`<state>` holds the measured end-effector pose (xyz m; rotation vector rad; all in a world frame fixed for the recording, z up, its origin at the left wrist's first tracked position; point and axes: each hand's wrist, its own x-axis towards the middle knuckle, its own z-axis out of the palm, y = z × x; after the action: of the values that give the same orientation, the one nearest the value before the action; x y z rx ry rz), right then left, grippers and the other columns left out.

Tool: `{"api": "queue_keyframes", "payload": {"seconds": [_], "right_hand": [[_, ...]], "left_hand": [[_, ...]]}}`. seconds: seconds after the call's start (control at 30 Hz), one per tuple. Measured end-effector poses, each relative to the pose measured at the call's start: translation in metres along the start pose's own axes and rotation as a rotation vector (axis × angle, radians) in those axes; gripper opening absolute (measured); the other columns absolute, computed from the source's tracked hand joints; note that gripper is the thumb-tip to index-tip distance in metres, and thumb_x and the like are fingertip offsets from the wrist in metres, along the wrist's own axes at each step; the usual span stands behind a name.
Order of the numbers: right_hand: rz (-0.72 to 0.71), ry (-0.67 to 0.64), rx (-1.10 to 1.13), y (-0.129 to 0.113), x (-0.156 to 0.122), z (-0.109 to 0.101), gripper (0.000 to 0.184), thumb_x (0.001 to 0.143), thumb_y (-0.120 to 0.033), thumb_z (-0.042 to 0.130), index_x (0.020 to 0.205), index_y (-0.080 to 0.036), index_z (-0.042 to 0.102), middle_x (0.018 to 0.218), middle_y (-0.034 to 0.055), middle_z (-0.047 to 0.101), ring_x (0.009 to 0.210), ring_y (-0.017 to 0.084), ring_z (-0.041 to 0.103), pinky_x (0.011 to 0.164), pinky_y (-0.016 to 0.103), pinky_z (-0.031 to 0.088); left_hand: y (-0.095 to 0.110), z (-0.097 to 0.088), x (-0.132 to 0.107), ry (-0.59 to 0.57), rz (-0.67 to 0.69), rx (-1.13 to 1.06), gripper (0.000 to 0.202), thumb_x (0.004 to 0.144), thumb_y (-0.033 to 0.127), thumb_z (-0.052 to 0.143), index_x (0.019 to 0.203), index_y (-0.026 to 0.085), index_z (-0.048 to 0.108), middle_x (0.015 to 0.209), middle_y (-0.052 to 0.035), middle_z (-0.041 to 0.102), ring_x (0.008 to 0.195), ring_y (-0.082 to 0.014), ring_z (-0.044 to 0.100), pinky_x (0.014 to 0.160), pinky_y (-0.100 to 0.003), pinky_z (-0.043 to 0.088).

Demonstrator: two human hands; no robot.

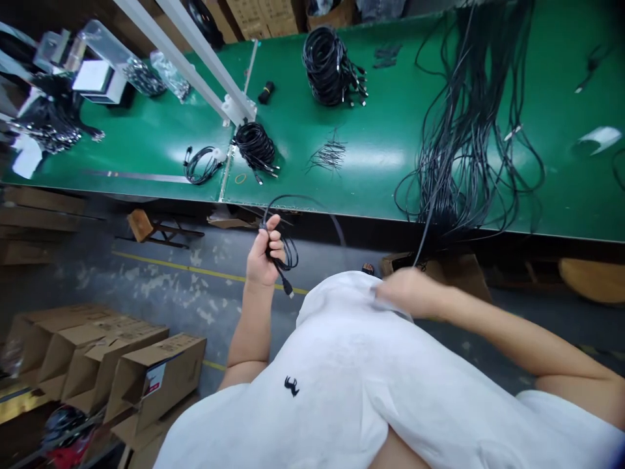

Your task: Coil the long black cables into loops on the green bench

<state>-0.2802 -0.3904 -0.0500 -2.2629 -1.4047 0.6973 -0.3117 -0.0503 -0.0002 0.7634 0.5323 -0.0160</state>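
My left hand (266, 254) is closed around a partly coiled black cable (291, 253), just off the front edge of the green bench. A dark plug hangs from the coil below the fingers. From there the cable arcs up and to the right toward my right hand (407, 293), which is blurred by motion in front of the white shirt. The fingers of that hand look closed on a stretch of the cable. Another strand runs from the right hand up to a large heap of loose black cables (459, 163) hanging over the bench edge.
On the green bench (375, 163) lie a small coil bundle (254, 146), a larger coil bundle (326, 65), thin black ties (331, 155) and a single coiled cable (202, 164). White posts (195, 65) rise at the left. Open cardboard boxes (161, 371) and a stool (141, 225) stand on the floor.
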Motion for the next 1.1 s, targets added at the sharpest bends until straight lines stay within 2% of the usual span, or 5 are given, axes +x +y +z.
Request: {"api": "queue_keyframes", "payload": {"seconds": [0.27,0.43,0.63,0.83,1.1], "right_hand": [[-0.204,0.067,0.092,-0.050,0.033,-0.047,0.034,0.099,-0.036,0.038,0.092,-0.018,0.067,0.077,0.0055,0.069,0.061,0.013,0.057,0.054,0.025,0.027],[-0.179,0.121,0.309,-0.037,0.043,-0.069,0.034,0.097,-0.035,0.042,0.081,-0.018,0.067,0.070,0.0005,0.065,0.060,0.011,0.052,0.059,0.023,0.031],[-0.071,0.207,0.570,0.018,0.051,-0.049,0.038,0.093,-0.042,0.044,0.087,-0.015,0.069,0.084,0.0036,0.069,0.076,0.013,0.058,0.072,0.024,0.038],[0.486,0.452,0.317,0.106,0.012,0.025,0.044,0.093,-0.035,0.033,0.079,-0.015,0.069,0.091,0.0102,0.071,0.087,0.020,0.062,0.079,0.029,0.042],[-0.218,0.152,0.062,-0.028,0.027,0.010,0.040,0.100,-0.040,0.035,0.095,-0.019,0.068,0.080,0.0051,0.070,0.067,0.014,0.059,0.060,0.025,0.032]], "left_hand": [[-0.062,0.004,-0.002,-0.421,-0.260,0.462,0.040,0.078,0.042,0.075,0.102,0.011,0.068,0.098,-0.0150,0.074,0.091,-0.0234,0.072,0.080,-0.031,0.057],[-0.075,0.007,-0.014,-0.709,-0.524,0.447,0.043,0.078,0.049,0.072,0.093,0.008,0.070,0.064,-0.0090,0.069,0.052,-0.0149,0.063,0.056,-0.027,0.054],[-0.071,0.004,-0.021,-0.615,-0.585,0.180,0.026,0.081,0.035,0.069,0.089,0.011,0.072,0.035,0.0102,0.026,0.028,-0.0033,0.018,0.029,-0.013,0.023],[-0.010,-0.013,-0.011,-0.316,0.047,-0.103,0.020,0.085,0.029,0.066,0.104,0.021,0.068,0.040,0.0136,0.027,0.026,0.0009,0.014,0.028,-0.007,0.019],[-0.048,-0.012,0.003,-0.228,-0.178,0.375,0.037,0.076,0.034,0.077,0.102,0.011,0.064,0.087,-0.0087,0.072,0.078,-0.0164,0.070,0.069,-0.024,0.056]]}}
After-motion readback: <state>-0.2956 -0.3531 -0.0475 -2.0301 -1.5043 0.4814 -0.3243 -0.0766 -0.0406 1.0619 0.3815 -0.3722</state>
